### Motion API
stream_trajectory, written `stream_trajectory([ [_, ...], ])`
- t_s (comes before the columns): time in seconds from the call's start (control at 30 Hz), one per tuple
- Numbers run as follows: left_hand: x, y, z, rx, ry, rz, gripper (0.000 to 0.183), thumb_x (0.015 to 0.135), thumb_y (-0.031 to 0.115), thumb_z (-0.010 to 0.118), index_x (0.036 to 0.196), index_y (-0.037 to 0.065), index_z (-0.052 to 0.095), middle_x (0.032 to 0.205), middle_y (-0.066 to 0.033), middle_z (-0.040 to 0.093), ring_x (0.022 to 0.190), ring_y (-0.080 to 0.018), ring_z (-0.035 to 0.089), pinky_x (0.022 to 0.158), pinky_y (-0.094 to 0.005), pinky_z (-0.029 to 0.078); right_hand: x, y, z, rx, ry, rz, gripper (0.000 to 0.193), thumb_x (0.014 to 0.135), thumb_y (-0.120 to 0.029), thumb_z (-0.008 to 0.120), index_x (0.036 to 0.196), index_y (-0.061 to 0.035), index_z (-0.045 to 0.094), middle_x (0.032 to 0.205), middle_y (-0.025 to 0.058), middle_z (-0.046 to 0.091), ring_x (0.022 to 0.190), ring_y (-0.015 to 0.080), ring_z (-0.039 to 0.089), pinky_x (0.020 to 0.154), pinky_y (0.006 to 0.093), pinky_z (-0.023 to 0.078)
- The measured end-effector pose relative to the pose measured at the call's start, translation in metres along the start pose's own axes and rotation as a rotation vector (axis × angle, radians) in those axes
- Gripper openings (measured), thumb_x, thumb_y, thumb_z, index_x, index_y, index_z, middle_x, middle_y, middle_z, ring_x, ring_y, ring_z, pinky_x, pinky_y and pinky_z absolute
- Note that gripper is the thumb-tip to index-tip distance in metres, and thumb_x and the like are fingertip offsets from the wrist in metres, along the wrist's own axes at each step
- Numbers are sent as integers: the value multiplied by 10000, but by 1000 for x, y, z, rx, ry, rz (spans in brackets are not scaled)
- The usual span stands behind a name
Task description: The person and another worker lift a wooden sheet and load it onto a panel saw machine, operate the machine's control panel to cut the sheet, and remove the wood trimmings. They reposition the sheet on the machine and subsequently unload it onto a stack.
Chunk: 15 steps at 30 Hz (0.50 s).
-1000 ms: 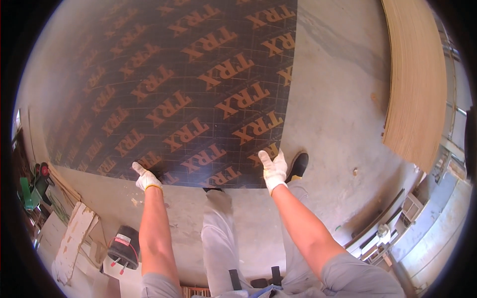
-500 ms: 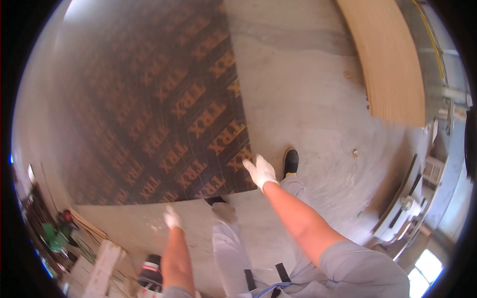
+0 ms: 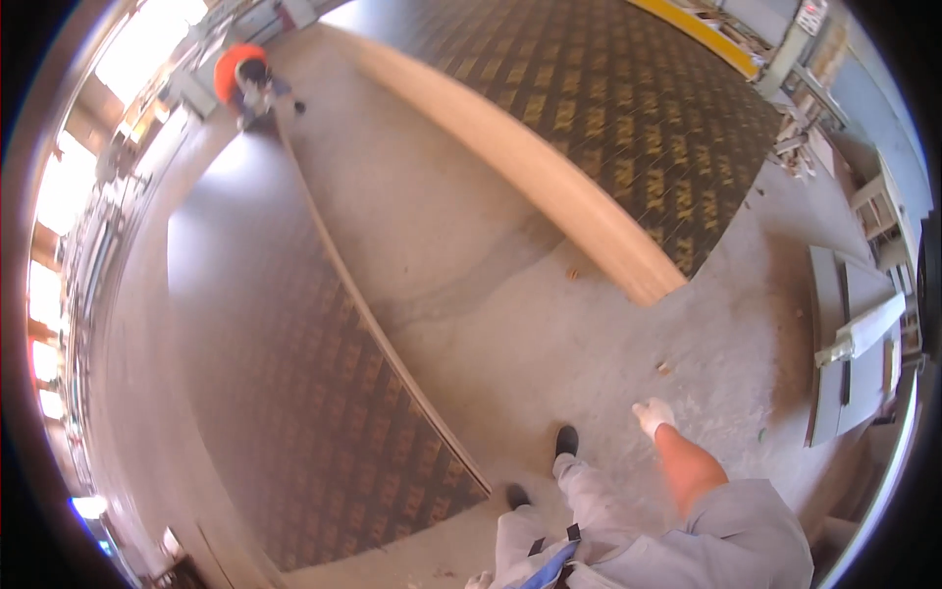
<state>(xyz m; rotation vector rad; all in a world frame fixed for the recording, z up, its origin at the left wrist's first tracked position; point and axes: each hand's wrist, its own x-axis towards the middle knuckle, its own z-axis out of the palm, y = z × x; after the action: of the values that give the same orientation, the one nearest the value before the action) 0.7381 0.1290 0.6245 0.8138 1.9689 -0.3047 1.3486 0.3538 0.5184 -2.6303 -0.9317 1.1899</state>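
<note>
The concrete floor filled most of the view. On it, out to the left of the gloved fingers, lay a large dark printed panel, its pale edge running away toward a person in an orange top at its far end. Well beyond the fingers, ahead and a little to the right, a second dark panel lay flat, with a long pale board along its near side. Right of the fingers stood grey stacked sheets.

The right hand, in a whitish glove, hung free over the floor with the fingers loosely extended, gripping nothing; the nearest panel corner lay down to their left, apart from them. Between that corner and the fingers stood a black shoe. The left hand showed only as a glove tip at the bottom edge; how its fingers stood could not be told.
</note>
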Motion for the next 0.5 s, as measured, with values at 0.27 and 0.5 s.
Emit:
stream_trajectory([
  [0.27, 5, 196, -136, 68, -92, 86, 910, 1058, 728, 566, 1698, 96, 428, 1692, -259, 530, 1596, -412, 456, 1315, -458, 373, 131, -96, -169, 806, 177, 33, 546, 1020, -389, 779, 1345, 49, 768, 1162, 205, 831, 1066, 335, 780, 973, 451, 603],
  [0.5, 0, 375, -286, 176, -199, 63, 1077, 1054, 861, 515, 1844, 164, 296, 1842, -200, 423, 1724, -360, 323, 1406, -402, 271, 235, -126, -236, 904, 289, 219, 710, 937, -258, 875, 1497, 120, 656, 1461, 297, 738, 1309, 376, 731, 1110, 446, 556],
])
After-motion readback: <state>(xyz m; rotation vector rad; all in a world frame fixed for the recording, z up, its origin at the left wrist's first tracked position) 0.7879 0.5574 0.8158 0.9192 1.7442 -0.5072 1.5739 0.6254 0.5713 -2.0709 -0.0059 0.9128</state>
